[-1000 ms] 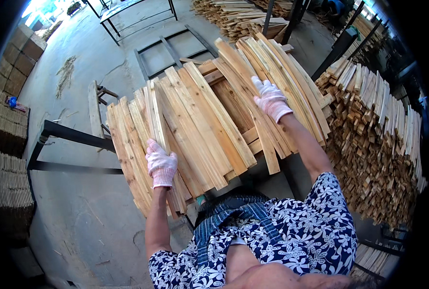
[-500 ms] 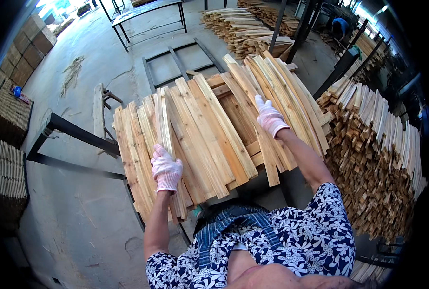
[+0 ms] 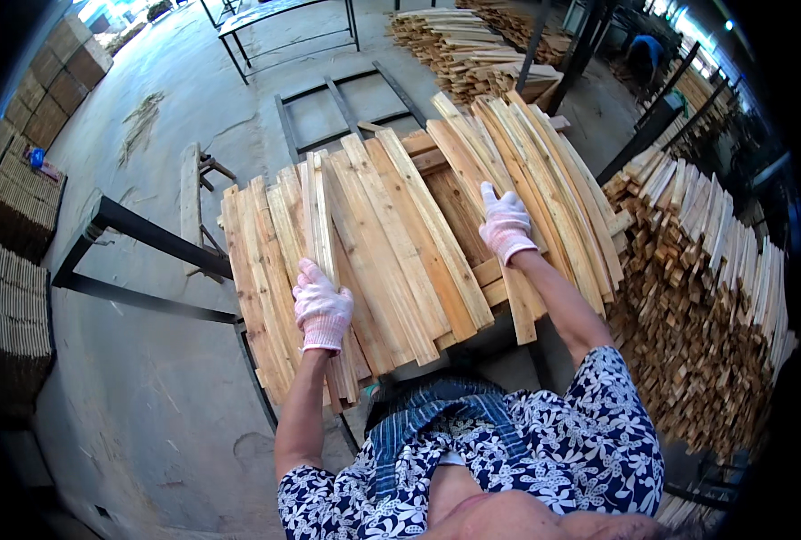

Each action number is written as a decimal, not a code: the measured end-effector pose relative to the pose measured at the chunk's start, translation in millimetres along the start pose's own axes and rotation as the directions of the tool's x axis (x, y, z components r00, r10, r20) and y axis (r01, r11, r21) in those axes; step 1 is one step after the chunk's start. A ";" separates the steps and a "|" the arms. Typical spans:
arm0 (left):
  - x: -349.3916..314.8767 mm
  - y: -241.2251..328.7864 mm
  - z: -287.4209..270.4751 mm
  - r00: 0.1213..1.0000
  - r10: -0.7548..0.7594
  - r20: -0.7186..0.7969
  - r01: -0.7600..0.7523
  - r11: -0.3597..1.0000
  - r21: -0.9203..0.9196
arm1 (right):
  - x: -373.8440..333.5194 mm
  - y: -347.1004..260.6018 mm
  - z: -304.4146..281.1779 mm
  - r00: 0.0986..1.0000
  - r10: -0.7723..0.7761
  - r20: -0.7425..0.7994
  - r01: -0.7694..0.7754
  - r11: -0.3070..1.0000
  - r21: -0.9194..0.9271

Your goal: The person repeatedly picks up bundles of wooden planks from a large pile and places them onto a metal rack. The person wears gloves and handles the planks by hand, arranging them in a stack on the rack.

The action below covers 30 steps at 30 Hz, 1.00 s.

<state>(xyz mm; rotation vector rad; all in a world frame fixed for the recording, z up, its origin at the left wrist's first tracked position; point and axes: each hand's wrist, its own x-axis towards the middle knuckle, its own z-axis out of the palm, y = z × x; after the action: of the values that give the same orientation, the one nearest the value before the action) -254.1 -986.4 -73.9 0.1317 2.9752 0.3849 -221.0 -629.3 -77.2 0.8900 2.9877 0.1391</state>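
Wooden slats [image 3: 400, 243] lie side by side in front of me, over a wooden frame. My left hand [image 3: 321, 306], in a pinkish-white knit glove, is closed around a few narrow slats [image 3: 320, 216] stacked on the left part of the layer. To the right, my right hand [image 3: 508, 227], gloved alike, has its fingers bent over a loose slat [image 3: 523, 315] whose near end juts out past the others. Between the hands a gap shows darker boards [image 3: 455, 211] underneath. The undersides of the gripped slats are hidden.
A tall pile of slats [image 3: 688, 306] stands close on the right. Black metal bars [image 3: 153, 238] project at the left, near a narrow wooden bench [image 3: 191, 207]. Beyond lie a metal frame [image 3: 315, 144], a table [image 3: 283, 18] and more slats [image 3: 450, 54]. A person [image 3: 643, 54] bends at far right.
The whole view has shifted slightly. My right hand sits a little nearer to me along its slat. My left hand keeps its hold on the narrow slats.
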 end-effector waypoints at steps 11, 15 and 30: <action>-0.4 -0.7 4.2 0.998 0.028 -0.056 -0.024 0.998 0.060 | 25.5 -42.3 -16.9 0.940 -0.038 0.340 -0.079 0.943 0.323; 2.0 -0.5 5.2 0.998 0.017 -0.061 -0.014 0.998 0.057 | 43.7 1.2 34.1 0.923 -0.220 0.315 -0.118 0.618 0.777; -2.8 -1.0 -0.5 0.999 0.024 -0.036 -0.023 1.000 0.018 | 12.2 -36.1 -16.6 0.939 -0.039 0.343 -0.042 0.973 0.227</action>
<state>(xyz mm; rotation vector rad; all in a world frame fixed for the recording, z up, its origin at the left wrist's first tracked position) -251.5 -987.8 -73.2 0.1631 3.0160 0.3674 -251.6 -654.0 -63.9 0.8317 2.7057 -0.3386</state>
